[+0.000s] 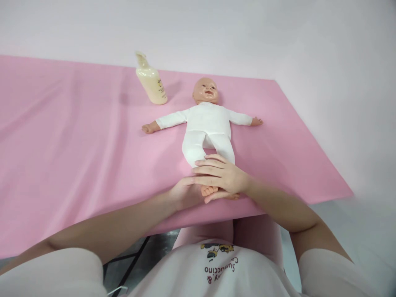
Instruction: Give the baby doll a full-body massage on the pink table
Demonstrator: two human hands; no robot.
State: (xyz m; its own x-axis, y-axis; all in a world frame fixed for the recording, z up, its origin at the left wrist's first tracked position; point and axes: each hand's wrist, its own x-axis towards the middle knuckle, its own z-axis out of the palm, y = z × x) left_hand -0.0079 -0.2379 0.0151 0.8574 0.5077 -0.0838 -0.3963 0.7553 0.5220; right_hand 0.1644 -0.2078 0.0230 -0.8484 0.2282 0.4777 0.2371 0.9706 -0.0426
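A baby doll in a white bodysuit lies on its back, arms spread and feet toward me. My left hand is closed around the lower part of one doll leg from the left, its fingers largely hidden. Over the same leg lies my right hand, with long fingers across the shin and the thumb below by the foot. The toes of one doll foot show between my hands. Part of the other foot sticks out under my right hand.
A pink cloth covers the table. Left of the doll's head stands a cream-coloured pump bottle. The table's front edge is close to my body, and its right edge runs beyond my right arm. A pale wall rises behind.
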